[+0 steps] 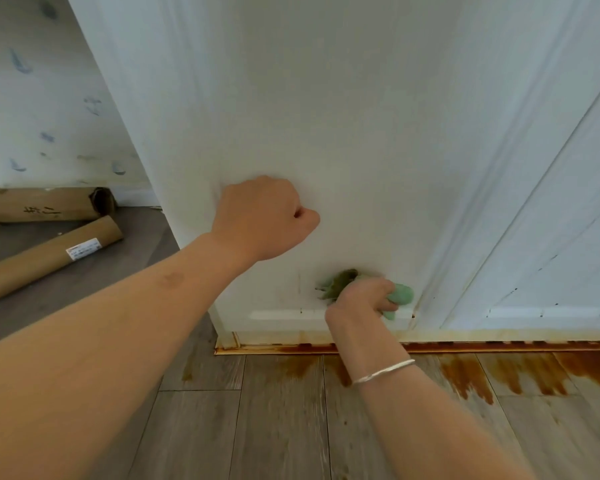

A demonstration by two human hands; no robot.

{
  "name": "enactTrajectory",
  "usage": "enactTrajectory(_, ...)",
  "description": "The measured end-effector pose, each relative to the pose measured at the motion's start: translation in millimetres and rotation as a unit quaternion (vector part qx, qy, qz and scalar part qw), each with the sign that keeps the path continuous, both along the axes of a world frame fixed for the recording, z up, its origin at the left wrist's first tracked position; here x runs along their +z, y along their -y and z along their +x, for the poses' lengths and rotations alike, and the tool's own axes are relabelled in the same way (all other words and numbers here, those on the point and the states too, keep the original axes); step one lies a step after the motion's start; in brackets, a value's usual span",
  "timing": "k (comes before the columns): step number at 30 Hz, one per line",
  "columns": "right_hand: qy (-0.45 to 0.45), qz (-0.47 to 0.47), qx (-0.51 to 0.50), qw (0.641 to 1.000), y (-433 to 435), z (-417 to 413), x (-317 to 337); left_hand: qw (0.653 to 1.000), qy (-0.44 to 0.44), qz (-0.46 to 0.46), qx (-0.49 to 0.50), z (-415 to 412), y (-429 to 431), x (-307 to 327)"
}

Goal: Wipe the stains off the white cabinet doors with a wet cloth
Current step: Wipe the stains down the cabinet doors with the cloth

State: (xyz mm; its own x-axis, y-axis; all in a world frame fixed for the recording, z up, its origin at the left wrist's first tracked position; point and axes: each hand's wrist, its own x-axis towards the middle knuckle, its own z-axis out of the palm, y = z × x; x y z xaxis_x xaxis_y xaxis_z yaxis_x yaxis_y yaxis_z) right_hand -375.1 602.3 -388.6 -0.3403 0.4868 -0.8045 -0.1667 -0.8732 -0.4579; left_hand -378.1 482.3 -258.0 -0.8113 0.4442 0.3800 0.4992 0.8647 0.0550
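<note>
A white cabinet door [326, 116] fills the middle of the view, with a second door [551, 254] to its right. My right hand [361, 299] grips a bunched green cloth [400, 294] and holds it against the lower part of the middle door. Small dark marks [317, 289] show just left of the cloth. My left hand [264, 220] is curled into a fist and rests against the door higher up, holding nothing. A silver bangle [383, 370] circles my right wrist.
Rust-brown stains [471, 375] run along the cabinet's bottom rail and onto the grey wood floor [274, 427]. Two cardboard tubes [49, 258] lie on the floor at the left, near a patterned wall [32, 98].
</note>
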Motion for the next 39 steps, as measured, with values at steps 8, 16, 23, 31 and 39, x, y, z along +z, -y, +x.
enactTrajectory(8,-0.080,-0.041,0.203,0.975,78.1,22.6,6.1,1.000,0.012,-0.017,-0.014,-1.6,-0.1,-1.0)
enactTrajectory(16,-0.069,0.371,0.159,0.912,56.2,28.7,7.6,1.000,0.014,-0.019,-0.012,-0.7,1.5,0.9)
enactTrajectory(23,0.048,0.863,0.162,0.476,15.8,27.9,-58.3,0.999,0.020,-0.020,-0.025,-1.3,6.9,2.1)
enactTrajectory(31,0.052,0.925,0.351,-0.136,-10.2,35.3,-118.7,0.999,0.035,-0.018,-0.034,-1.0,7.9,2.7)
enactTrajectory(39,0.073,0.963,0.249,0.079,-74.7,49.9,-96.5,1.000,0.016,-0.013,-0.018,-2.4,7.6,-1.5)
